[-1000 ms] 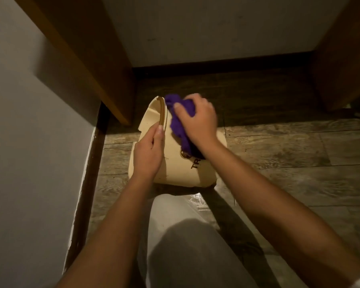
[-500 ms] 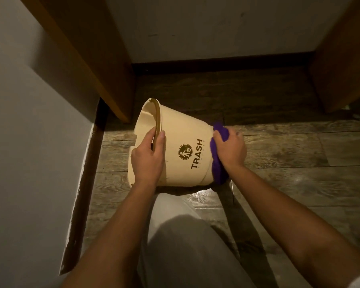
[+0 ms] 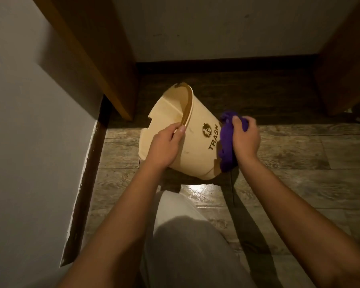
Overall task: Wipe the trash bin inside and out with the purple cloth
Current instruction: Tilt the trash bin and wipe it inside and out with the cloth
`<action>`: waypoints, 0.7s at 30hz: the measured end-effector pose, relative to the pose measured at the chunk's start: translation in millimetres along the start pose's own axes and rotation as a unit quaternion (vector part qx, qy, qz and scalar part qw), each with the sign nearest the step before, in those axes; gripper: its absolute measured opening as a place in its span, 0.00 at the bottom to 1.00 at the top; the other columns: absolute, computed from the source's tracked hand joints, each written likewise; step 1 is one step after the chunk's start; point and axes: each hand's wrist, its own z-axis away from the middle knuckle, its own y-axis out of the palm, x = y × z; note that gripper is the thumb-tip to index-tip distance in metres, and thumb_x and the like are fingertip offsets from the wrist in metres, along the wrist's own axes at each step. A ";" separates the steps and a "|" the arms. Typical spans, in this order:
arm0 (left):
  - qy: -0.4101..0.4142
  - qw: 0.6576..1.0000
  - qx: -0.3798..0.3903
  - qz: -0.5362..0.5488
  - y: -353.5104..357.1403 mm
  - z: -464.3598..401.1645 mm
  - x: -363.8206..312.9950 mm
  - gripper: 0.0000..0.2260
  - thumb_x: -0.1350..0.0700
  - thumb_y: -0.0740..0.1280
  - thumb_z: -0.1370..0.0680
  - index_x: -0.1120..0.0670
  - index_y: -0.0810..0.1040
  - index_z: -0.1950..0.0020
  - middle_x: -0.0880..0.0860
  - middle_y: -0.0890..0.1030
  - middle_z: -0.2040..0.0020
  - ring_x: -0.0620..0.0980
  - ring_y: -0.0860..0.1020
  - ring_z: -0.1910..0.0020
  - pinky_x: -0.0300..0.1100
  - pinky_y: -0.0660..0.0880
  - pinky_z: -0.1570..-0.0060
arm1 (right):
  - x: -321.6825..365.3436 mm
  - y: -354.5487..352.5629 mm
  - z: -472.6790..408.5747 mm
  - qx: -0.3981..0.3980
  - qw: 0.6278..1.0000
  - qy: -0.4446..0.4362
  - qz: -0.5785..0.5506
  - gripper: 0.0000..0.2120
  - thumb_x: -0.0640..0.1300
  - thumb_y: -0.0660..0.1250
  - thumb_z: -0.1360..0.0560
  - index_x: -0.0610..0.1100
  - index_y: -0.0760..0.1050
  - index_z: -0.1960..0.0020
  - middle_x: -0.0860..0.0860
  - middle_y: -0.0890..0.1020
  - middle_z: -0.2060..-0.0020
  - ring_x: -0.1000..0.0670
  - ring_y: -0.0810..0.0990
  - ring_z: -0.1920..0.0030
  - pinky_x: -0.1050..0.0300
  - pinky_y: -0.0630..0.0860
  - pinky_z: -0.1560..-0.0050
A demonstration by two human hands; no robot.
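Observation:
A cream trash bin (image 3: pixel 197 150) with a brown logo and the word TRASH is tipped on its side above the wooden floor, its open mouth facing left and away. My left hand (image 3: pixel 164 147) grips the rim, thumb over the brown inner band. My right hand (image 3: pixel 244 138) holds a bunched purple cloth (image 3: pixel 227 146) pressed against the bin's bottom end. Most of the inside of the bin is hidden from here.
A white wall (image 3: pixel 33 142) with a dark baseboard runs along the left. Wooden panels (image 3: pixel 104 59) stand at the left and right of a recess with a white back wall. My light trouser leg (image 3: pixel 187 246) is in the foreground on the plank floor (image 3: pixel 299 163).
My right hand slid the cloth from the bin's upper side near the rim down to its bottom end. The bin rotated slightly, its mouth now showing more. My left hand kept its grip.

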 end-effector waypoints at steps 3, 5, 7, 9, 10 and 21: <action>0.021 0.999 -0.035 -0.010 7.9 10.0 -1.4 0.16 0.49 0.56 0.14 0.51 0.79 0.33 0.53 0.84 0.44 0.54 0.80 0.45 0.51 0.77 0.44 | 44.8 23.5 30.1 0.027 0.992 -0.117 -0.024 0.21 0.62 0.60 0.18 0.52 0.77 0.33 0.51 0.74 0.41 0.61 0.74 0.51 0.70 0.72 0.56; 0.018 0.998 -0.055 0.006 12.3 13.0 -2.2 0.15 0.51 0.56 0.14 0.52 0.79 0.35 0.53 0.85 0.46 0.54 0.81 0.48 0.55 0.78 0.45 | 61.6 44.1 57.4 0.041 0.982 -0.183 -0.030 0.20 0.62 0.61 0.18 0.52 0.78 0.33 0.52 0.74 0.40 0.62 0.74 0.49 0.75 0.69 0.56; -0.003 0.996 -0.081 0.034 15.1 14.8 -3.1 0.15 0.52 0.56 0.15 0.52 0.80 0.36 0.52 0.85 0.49 0.52 0.82 0.51 0.55 0.80 0.48 | 62.3 62.7 79.6 0.041 0.971 -0.234 -0.006 0.20 0.60 0.62 0.18 0.52 0.76 0.31 0.50 0.75 0.38 0.54 0.75 0.43 0.69 0.71 0.50; -0.013 0.993 -0.116 0.034 15.1 18.1 -0.2 0.16 0.50 0.55 0.14 0.52 0.80 0.38 0.50 0.85 0.51 0.49 0.82 0.53 0.54 0.81 0.50 | 52.4 76.6 88.4 0.027 0.969 -0.247 0.016 0.20 0.59 0.63 0.18 0.51 0.76 0.30 0.47 0.76 0.38 0.48 0.75 0.41 0.58 0.76 0.49; -0.013 0.991 -0.128 0.033 15.3 20.2 1.0 0.16 0.49 0.54 0.14 0.52 0.80 0.40 0.50 0.84 0.53 0.48 0.82 0.55 0.52 0.81 0.53 | 45.0 78.5 86.9 0.018 0.969 -0.244 0.028 0.20 0.59 0.63 0.19 0.51 0.76 0.30 0.47 0.76 0.38 0.48 0.75 0.41 0.55 0.77 0.49; -0.058 0.979 -0.188 0.045 9.9 19.2 18.2 0.17 0.46 0.55 0.15 0.53 0.80 0.44 0.48 0.79 0.60 0.55 0.79 0.56 0.59 0.79 0.53 | -62.8 49.8 22.0 -0.015 0.978 -0.045 0.202 0.25 0.64 0.58 0.18 0.52 0.72 0.27 0.44 0.74 0.38 0.42 0.76 0.39 0.47 0.77 0.45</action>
